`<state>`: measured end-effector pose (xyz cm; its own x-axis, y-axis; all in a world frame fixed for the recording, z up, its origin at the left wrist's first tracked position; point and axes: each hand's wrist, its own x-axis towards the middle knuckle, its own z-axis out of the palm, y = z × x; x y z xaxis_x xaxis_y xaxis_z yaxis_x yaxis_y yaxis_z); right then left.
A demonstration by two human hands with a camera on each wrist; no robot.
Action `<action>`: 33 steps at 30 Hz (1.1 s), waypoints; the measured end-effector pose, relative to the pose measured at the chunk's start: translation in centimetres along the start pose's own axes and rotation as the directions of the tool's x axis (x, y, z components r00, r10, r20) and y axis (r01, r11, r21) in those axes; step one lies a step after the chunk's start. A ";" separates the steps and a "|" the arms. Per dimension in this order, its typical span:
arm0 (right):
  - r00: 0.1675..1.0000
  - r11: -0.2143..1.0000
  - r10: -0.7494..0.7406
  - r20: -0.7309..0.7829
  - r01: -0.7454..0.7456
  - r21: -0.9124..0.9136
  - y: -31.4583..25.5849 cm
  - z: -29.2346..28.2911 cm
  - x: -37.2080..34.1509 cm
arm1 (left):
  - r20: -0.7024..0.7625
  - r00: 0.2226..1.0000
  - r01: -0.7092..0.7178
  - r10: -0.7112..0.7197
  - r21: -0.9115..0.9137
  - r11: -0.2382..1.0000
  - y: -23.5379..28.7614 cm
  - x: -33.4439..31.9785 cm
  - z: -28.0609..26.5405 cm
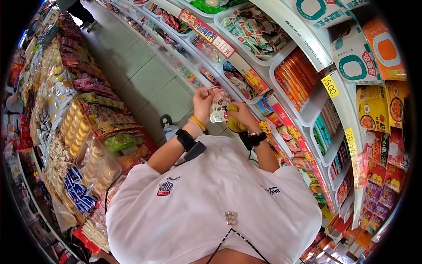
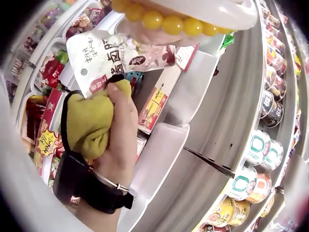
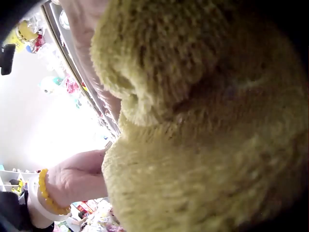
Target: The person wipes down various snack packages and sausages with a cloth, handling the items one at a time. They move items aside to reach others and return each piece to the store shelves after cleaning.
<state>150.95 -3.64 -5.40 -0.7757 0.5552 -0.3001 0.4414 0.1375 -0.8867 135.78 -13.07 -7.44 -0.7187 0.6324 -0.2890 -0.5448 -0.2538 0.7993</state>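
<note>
A white and pink snack packet point(image 1: 218, 105) is held up between both hands in the head view. My left hand point(image 1: 202, 104), with a yellow bead bracelet at the wrist, pinches its upper end. My right hand point(image 1: 243, 116) grips a bunched yellow-green cloth point(image 1: 233, 119) at the packet's lower right side. In the left wrist view the cloth point(image 2: 91, 123) lies in the right hand point(image 2: 121, 130), touching the packet's printed corner point(image 2: 94, 60). Fuzzy cloth point(image 3: 193, 159) fills most of the right wrist view, hiding the right fingers; the left hand point(image 3: 77, 176) shows behind it.
Shelf bins with small packets point(image 1: 255, 33) and orange sticks point(image 1: 296, 77) stand close on the right, edged by price strips. Stacked snacks point(image 1: 77, 125) line the left side. A tiled aisle point(image 1: 145, 79) runs between, with another person's legs point(image 1: 83, 15) at its far end.
</note>
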 end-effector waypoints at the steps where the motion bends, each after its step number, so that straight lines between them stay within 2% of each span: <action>1: 1.000 1.000 -0.011 -0.021 0.011 -0.004 0.2 -0.1 0.1 | -0.001 0.999 0.042 -0.042 -0.001 0.999 0.4 -0.3 0.3; 2: 0.999 1.000 -0.021 -0.042 0.021 -0.007 0.4 -0.1 0.2 | -0.003 0.996 0.084 -0.084 -0.003 0.996 0.7 -0.5 0.5; 5: 0.990 0.997 -0.054 -0.128 0.046 -0.064 0.6 -0.7 0.3 | 0.050 0.986 0.150 -0.159 0.142 0.978 2.5 -1.0 1.0; 7: 0.977 0.986 -0.064 -0.202 0.031 -0.166 1.4 -1.9 0.7 | 0.017 0.993 0.112 -0.113 0.077 0.991 1.9 -0.7 0.5; 10: 0.900 0.929 -0.056 -0.433 -0.111 -0.353 2.0 -4.1 1.0 | 0.028 0.992 0.121 -0.122 0.032 0.992 2.9 -0.2 -0.7; 13: 0.797 0.878 -0.100 -0.595 -0.211 -0.430 5.2 -5.4 2.4 | 0.000 0.991 0.137 -0.137 -0.005 0.991 4.3 -0.1 -2.5; 15: 0.855 0.810 0.056 -0.516 -0.341 -0.477 5.3 -6.2 2.9 | -0.048 0.988 0.144 -0.145 -0.016 0.989 5.0 0.1 -3.9; 17: 0.891 0.762 0.129 -0.435 -0.370 -0.532 6.0 -6.7 3.9 | -0.066 0.989 0.135 -0.136 -0.016 0.991 5.8 0.1 -5.3; 18: 0.911 0.756 0.120 -0.395 -0.342 -0.559 8.0 -7.0 5.1 | -0.083 0.988 0.131 -0.133 -0.025 0.991 6.1 0.0 -5.9; 21: 0.895 0.712 0.035 -0.444 -0.334 -0.617 8.7 -6.5 6.4 | -0.116 0.985 0.120 -0.125 -0.049 0.992 6.7 -0.2 -7.2; 25: 0.845 0.759 -0.110 -0.523 -0.268 -0.593 9.9 -5.6 7.9 | -0.148 0.980 0.129 -0.137 -0.060 0.990 6.8 -0.7 -8.2; 26: 0.811 0.783 -0.083 -0.578 -0.306 -0.541 11.1 -5.4 8.6 | -0.146 0.979 0.132 -0.140 -0.065 0.989 7.0 -0.9 -8.3; 28: 0.741 0.864 -0.022 -0.671 -0.324 -0.386 17.1 -5.0 11.0 | -0.147 0.979 0.134 -0.143 -0.069 0.989 7.2 -1.2 -8.5; 29: 0.705 0.912 0.009 -0.709 -0.297 -0.283 20.4 -4.8 12.3 | -0.149 0.979 0.133 -0.142 -0.067 0.989 7.2 -1.2 -8.7; 30: 0.676 0.969 0.046 -0.735 -0.209 -0.132 24.3 -4.6 13.9 | -0.148 0.979 0.134 -0.142 -0.064 0.989 7.2 -1.2 -8.8; 32: 0.634 0.955 0.048 -0.772 -0.256 -0.151 25.6 -4.4 14.4 | -0.149 0.978 0.138 -0.147 -0.068 0.988 7.2 -1.1 -9.0; 33: 0.625 0.865 0.004 -0.781 -0.394 -0.311 24.0 -3.9 14.0 | -0.146 0.978 0.140 -0.149 -0.070 0.988 7.2 -1.1 -8.9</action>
<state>152.50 10.64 -29.52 -0.1308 0.9879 0.0836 0.8276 0.1552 -0.5395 128.76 -22.12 -6.08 -0.6849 0.5492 -0.4789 -0.6689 -0.2132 0.7121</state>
